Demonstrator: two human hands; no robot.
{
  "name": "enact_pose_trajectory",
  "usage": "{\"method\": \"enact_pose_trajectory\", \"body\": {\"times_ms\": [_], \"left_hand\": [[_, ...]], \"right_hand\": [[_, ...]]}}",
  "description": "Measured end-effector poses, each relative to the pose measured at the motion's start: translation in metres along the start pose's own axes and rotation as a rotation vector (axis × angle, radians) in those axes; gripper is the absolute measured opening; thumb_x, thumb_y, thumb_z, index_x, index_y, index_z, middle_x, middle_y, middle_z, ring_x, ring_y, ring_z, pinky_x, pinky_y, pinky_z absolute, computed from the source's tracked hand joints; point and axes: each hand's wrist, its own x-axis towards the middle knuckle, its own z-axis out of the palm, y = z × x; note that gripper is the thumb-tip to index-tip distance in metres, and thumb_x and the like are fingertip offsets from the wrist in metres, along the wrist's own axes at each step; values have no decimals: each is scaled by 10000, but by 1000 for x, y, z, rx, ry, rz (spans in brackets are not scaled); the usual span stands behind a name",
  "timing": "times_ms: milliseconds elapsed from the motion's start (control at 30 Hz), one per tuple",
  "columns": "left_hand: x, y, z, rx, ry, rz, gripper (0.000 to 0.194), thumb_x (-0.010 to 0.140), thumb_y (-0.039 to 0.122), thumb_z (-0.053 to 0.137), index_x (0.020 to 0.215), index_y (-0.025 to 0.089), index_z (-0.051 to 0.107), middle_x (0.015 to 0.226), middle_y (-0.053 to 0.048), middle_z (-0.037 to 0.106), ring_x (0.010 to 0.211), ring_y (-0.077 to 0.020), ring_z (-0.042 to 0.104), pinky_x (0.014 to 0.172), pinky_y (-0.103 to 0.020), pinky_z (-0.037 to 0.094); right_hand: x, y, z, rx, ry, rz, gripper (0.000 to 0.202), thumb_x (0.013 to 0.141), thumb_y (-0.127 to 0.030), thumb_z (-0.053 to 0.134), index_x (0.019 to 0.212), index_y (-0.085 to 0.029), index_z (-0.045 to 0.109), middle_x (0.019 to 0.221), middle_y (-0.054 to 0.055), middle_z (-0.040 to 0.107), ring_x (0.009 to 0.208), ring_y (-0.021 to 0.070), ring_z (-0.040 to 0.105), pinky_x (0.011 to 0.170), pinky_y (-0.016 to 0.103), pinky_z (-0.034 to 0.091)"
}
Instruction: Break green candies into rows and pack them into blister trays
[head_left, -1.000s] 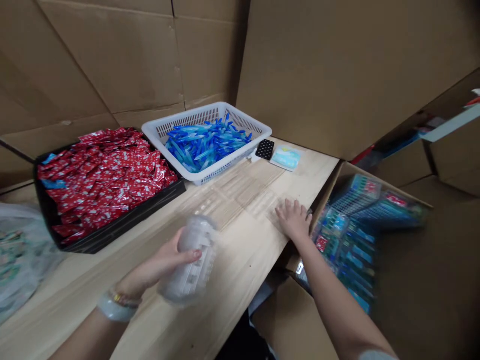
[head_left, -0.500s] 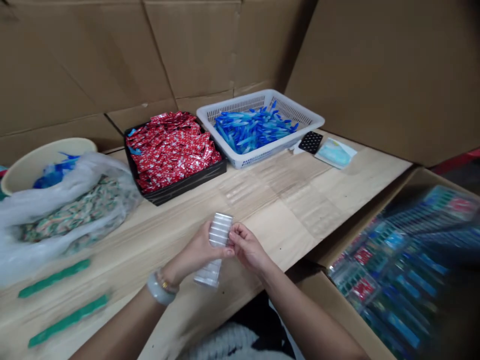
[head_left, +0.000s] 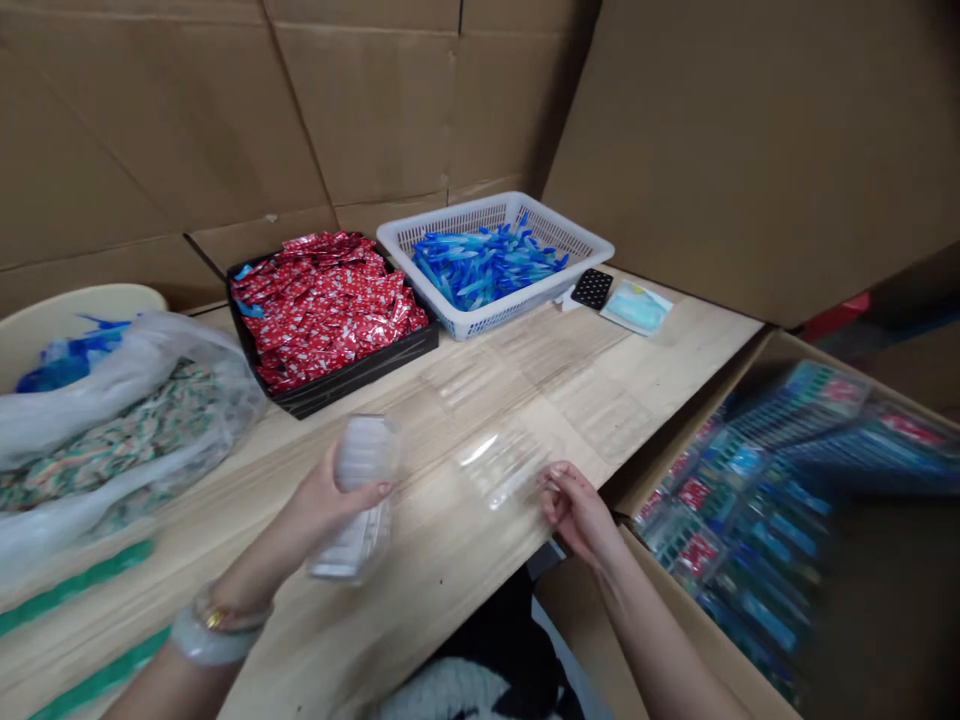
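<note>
My left hand (head_left: 326, 505) is wrapped round a stack of clear plastic blister trays (head_left: 364, 455), tilted above the wooden table. My right hand (head_left: 576, 508) pinches the right edge of a single clear blister tray (head_left: 499, 468), low over the tabletop or on it; I cannot tell which. Behind it, more clear trays lie flat, among them one tray (head_left: 459, 382) near the black box and another tray (head_left: 604, 415) toward the right edge. The stack is smeared by motion.
A black box (head_left: 367, 373) of red packets and a white basket (head_left: 495, 322) of blue pieces stand at the back. Left are a cream bowl (head_left: 142, 297), a plastic bag (head_left: 67, 410) and green strips (head_left: 82, 585). An open carton (head_left: 622, 590) of packaged goods borders the right.
My hands have moved apart. The left has gone left with the stack, while the right has drawn a single tray away to the right. The view has also shifted slightly.
</note>
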Motion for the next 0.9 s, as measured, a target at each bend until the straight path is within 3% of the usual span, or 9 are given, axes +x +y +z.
{"method": "enact_pose_trajectory", "body": {"times_ms": [100,200,233,300,367,467,600,900], "left_hand": [[-8,-2,3,44,-42,-13,701,543,398,705,1137,192,396,968,-56,580,907,-253,546,772,-363,441],[-20,-11,20,82,-71,-28,699,523,385,717,1114,176,406,954,-63,572,898,-259,541,793,-383,426],[-24,-15,27,107,-56,-31,721,501,376,731,1111,174,405,942,-61,569,890,-261,541,792,-390,423],[-32,-22,40,120,-75,3,764,461,339,758,1113,168,398,941,-60,561,880,-256,539,786,-388,422],[-39,-27,52,55,-181,79,735,473,299,758,1103,159,406,959,-67,559,867,-237,544,762,-364,431],[-46,-30,60,-55,-291,173,661,508,269,746,1078,151,431,962,-72,562,836,-206,551,725,-325,443],[-53,-28,58,-74,-317,193,700,520,277,751,1113,157,398,960,-64,555,816,-186,556,712,-314,453],[-61,-31,61,-25,-281,305,724,520,315,756,1132,153,404,973,-68,543,851,-190,526,744,-318,434]], "right_hand": [[19,-3,-18,11,120,97,202,654,-249,626,685,-180,438,602,-47,542,468,78,562,441,187,459],[9,-4,-5,-168,256,27,206,685,-289,608,732,-187,436,570,-48,527,408,94,540,371,203,432],[-2,-1,5,-207,247,-31,227,686,-317,614,755,-191,438,571,-54,524,387,88,521,346,197,409],[-30,10,28,-189,66,-102,282,659,-348,649,780,-197,444,584,-66,519,395,73,503,353,183,397],[-56,25,52,-82,-213,-25,312,614,-318,699,729,-191,438,560,-80,493,412,52,483,381,163,388],[-73,44,73,96,-389,87,311,633,-322,693,670,-184,417,528,-84,480,405,35,455,389,145,362],[-73,46,73,171,-459,131,297,636,-334,694,686,-187,441,527,-69,514,422,53,479,413,163,387],[-89,30,67,137,-460,85,232,662,-289,675,705,-180,474,559,-62,510,477,49,481,459,159,399]]}}
